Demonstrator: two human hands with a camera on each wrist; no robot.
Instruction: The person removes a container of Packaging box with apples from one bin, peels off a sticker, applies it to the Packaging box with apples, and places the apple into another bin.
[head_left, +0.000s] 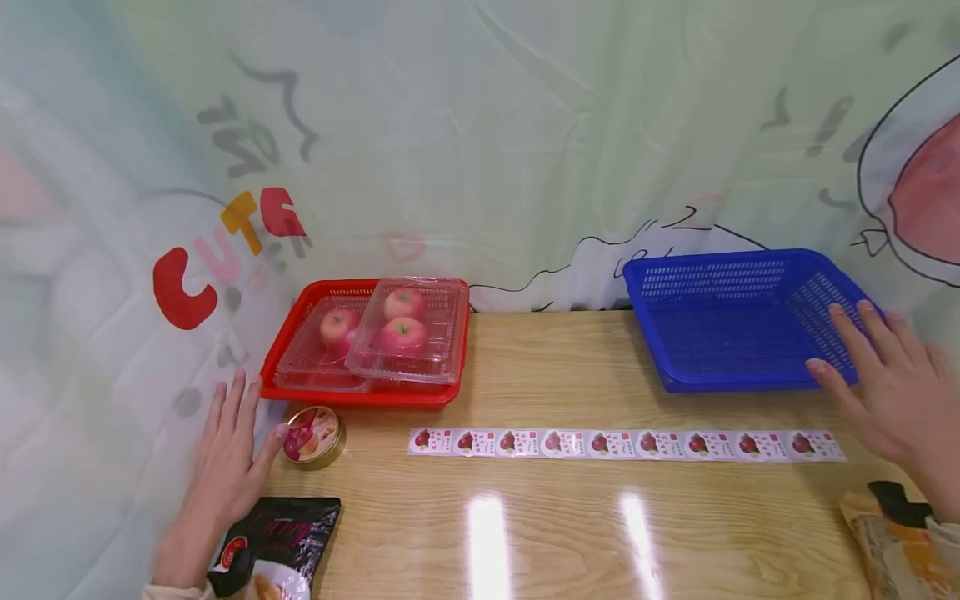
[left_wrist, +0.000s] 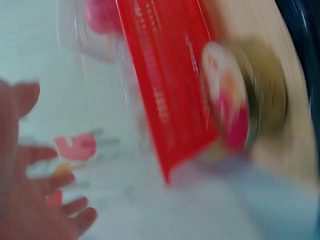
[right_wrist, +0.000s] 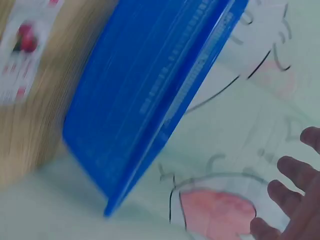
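In the head view my left hand is raised with fingers spread, holding nothing, left of a round tin with a printed lid. Behind the tin, a red basket carries two clear plastic boxes with apples inside. On the other side, my right hand hovers by the right edge of a blue basket, its fingers straight and apart. A strip of stickers with red fruit pictures lies flat between the hands. Both wrist views are blurred but show bare, spread fingers.
A black printed packet lies at the front left, partly under the left forearm. At the front right, a brown packet is partly covered by the right wrist. A printed curtain hangs behind the wooden table.
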